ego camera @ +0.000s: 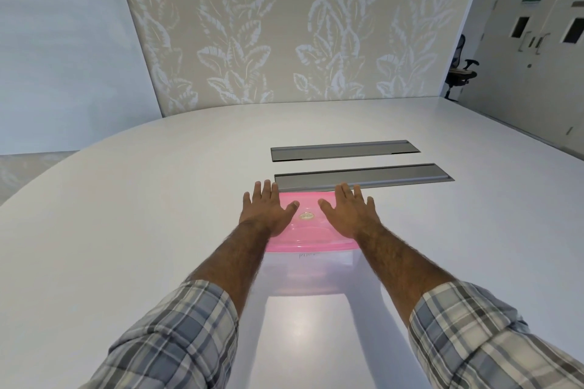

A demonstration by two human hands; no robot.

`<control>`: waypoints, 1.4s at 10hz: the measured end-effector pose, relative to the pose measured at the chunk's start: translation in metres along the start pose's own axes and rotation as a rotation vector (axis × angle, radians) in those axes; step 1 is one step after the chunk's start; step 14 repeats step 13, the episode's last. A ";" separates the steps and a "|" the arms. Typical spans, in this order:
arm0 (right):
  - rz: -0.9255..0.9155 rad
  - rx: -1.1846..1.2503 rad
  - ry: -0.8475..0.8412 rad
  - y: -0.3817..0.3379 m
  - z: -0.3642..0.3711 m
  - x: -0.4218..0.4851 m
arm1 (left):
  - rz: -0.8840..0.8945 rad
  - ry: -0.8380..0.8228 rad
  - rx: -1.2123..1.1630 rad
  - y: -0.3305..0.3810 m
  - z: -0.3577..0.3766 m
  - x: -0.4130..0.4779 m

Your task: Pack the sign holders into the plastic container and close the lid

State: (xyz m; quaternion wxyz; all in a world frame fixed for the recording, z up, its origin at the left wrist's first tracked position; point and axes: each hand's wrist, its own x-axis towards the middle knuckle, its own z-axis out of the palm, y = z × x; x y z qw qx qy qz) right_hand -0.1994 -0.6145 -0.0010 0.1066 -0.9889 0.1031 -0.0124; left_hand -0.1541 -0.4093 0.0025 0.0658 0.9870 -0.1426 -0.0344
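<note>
left hand lay flat and open, fingers spread, palm down on the pink lid. right hand matched it on the other side, likewise open and gripping nothing. between the thumbs sat a small oval sticker. lid looked glossy, translucent, softly ridged, seated on a clear plastic container with frosted walls; contents too blurred to tell. bare forearms ran back to rolled plaid sleeves, grey and white checks. all rested on a smooth white table with a curved edge. just beyond the fingertips lay two long grey metal cable trays, set flush in the surface. behind stood a beige leaf-patterned wall panel.
</note>
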 end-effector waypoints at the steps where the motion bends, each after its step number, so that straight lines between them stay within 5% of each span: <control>1: 0.005 -0.053 -0.005 0.000 0.001 0.001 | -0.012 -0.022 0.013 0.000 -0.002 0.003; 3: -0.103 -0.092 0.037 -0.006 -0.002 -0.004 | 0.205 -0.006 0.047 0.007 -0.005 0.000; 6: -0.094 -0.066 -0.056 -0.026 0.005 -0.005 | 0.045 -0.025 -0.022 0.017 -0.004 -0.009; 14: -0.112 -0.035 0.093 -0.032 -0.016 -0.017 | 0.060 0.143 -0.058 0.011 -0.025 -0.020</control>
